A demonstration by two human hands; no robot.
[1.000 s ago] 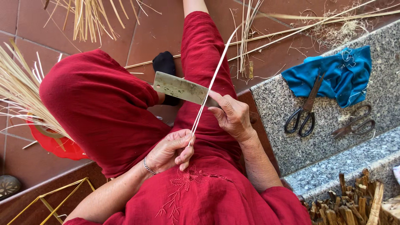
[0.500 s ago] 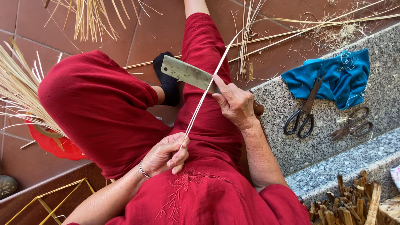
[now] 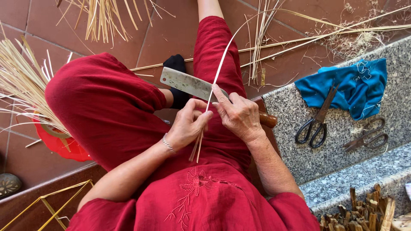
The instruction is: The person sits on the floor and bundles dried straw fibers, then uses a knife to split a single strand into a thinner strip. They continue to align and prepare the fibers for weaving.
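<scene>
fingers of the left hand pinched the thin bamboo strip low on the lap, the strip rising toward 12 o'clock. right hand closed on the cleaver, its wooden handle end showing at 3 o'clock, blade pointing to 10 o'clock across the strip. black scissors lay on the granite surface at 3 o'clock.

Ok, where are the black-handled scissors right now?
The black-handled scissors lie on the grey stone ledge at the person's right, blades resting on the blue cloth.
</scene>
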